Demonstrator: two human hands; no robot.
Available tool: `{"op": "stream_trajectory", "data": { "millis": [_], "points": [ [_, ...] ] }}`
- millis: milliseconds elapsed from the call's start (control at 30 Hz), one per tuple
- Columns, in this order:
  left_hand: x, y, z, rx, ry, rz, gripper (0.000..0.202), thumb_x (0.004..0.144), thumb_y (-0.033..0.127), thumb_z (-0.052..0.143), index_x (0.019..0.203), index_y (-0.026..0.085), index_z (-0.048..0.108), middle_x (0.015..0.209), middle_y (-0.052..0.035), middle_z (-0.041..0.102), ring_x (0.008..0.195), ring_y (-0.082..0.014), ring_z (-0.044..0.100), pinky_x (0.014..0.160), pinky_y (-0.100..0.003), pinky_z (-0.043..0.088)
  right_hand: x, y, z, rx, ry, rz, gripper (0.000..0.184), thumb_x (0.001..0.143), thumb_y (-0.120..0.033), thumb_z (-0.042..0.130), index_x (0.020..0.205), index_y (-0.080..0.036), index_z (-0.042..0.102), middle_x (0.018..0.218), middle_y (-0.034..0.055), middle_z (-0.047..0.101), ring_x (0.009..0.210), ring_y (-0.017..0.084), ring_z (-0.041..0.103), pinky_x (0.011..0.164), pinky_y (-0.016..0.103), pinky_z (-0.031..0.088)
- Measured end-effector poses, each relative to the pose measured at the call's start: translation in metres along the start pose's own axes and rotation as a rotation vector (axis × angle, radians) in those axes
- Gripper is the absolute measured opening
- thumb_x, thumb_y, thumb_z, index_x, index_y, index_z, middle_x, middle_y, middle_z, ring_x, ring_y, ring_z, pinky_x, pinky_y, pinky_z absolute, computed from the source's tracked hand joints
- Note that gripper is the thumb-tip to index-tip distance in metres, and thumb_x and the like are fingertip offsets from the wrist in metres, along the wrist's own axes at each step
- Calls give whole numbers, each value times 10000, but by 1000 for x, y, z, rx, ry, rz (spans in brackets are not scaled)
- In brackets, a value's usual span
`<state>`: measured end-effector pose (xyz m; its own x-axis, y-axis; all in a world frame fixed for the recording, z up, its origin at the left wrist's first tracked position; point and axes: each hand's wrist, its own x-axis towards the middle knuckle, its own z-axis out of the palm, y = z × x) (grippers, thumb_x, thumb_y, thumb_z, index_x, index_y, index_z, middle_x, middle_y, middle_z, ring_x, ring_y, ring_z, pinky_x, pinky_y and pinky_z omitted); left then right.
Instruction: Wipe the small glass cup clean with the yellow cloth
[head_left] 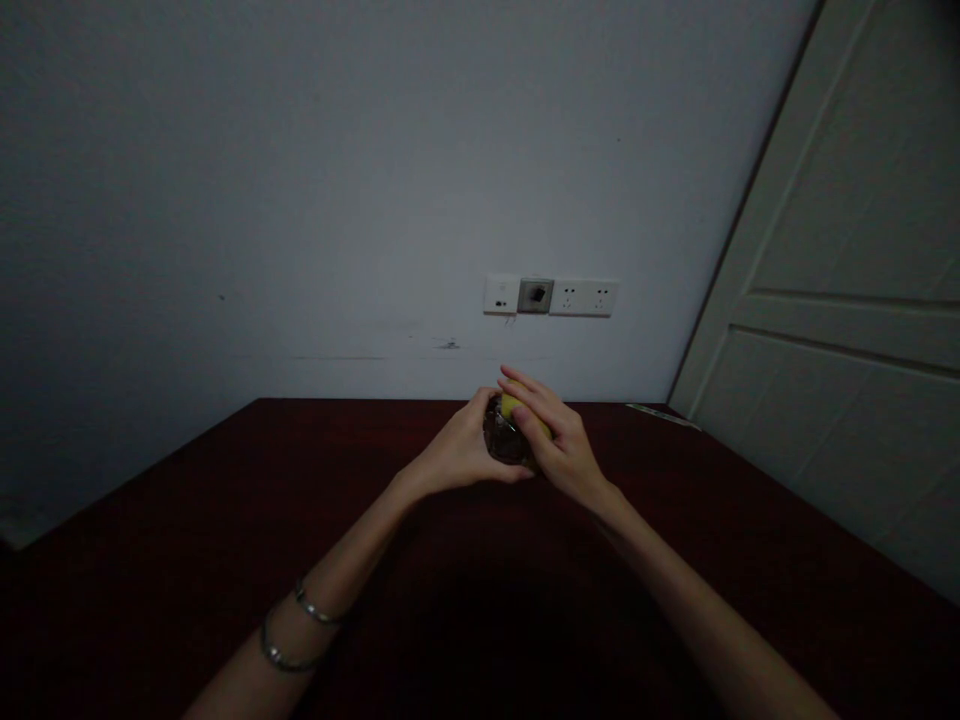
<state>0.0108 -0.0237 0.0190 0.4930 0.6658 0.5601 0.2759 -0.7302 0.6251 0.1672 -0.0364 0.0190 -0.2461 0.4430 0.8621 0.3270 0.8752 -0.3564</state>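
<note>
My left hand (469, 440) is wrapped around a clear, glossy glass (505, 440), with the thumb above it and the fingers below. The glass is tilted, and the dark red tabletop shows through it. My right hand (551, 430) grips a yellow sponge (511, 403) and holds it against the upper right of the glass. Only part of the sponge shows between the fingers; whether it is partly inside the glass I cannot tell. Both hands are close together above the table. Two silver bangles (289, 640) circle my left forearm.
The dark red table (337, 450) reaches back to a pale wall (375, 180). Wall sockets (583, 298) and a grey switch plate (536, 296) sit just above its far edge. A thin pale strip (664, 415) lies at the far right corner, near a white panelled door (847, 300).
</note>
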Motion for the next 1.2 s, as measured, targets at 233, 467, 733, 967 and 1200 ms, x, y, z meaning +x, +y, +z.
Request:
{"op": "stream_trajectory", "data": {
  "millis": [233, 467, 733, 967, 1200],
  "points": [
    [0, -10, -1, -62, 6, 1, 600, 613, 240, 715, 1111, 152, 392, 1020, -85, 557, 875, -201, 575, 727, -337, 480, -9, -3, 6, -120, -90, -238, 395, 847, -215, 536, 1239, -264, 540, 1339, 57, 500, 1291, 240, 390, 1044, 502, 368],
    [-2, 1, 1, 40, 22, -100, 704, 522, 277, 778, 1123, 165, 430, 1043, -81, 566, 889, -222, 572, 761, -374, 471, -3, -2, 14, 62, 130, 157, 251, 883, -254, 487, 1062, -254, 662, 1192, 65, 614, 1115, 201, 565, 980, 432, 441],
    [0, -14, -2, 174, 30, -109, 505, 641, 317, 688, 1082, 165, 495, 1027, -86, 548, 864, -208, 564, 719, -352, 468, -9, 3, 11, -90, -103, -124, 341, 835, -221, 562, 1173, -238, 607, 1312, 81, 527, 1245, 231, 449, 1047, 445, 372],
    [-3, -1, 3, -8, 22, -102, 744, 505, 328, 806, 1138, 170, 449, 1081, -87, 575, 966, -237, 563, 844, -399, 444, -1, 13, 7, 194, 100, 206, 244, 864, -299, 520, 1054, -279, 672, 1190, 47, 627, 1125, 206, 566, 986, 432, 434],
    [0, -4, 2, -326, 29, -224, 577, 572, 214, 756, 1034, 153, 414, 895, -34, 569, 816, -164, 564, 713, -315, 458, -6, 4, 7, 131, 71, 15, 283, 840, -247, 560, 1106, -300, 641, 1293, 36, 553, 1165, 209, 535, 994, 432, 426]
  ]
}}
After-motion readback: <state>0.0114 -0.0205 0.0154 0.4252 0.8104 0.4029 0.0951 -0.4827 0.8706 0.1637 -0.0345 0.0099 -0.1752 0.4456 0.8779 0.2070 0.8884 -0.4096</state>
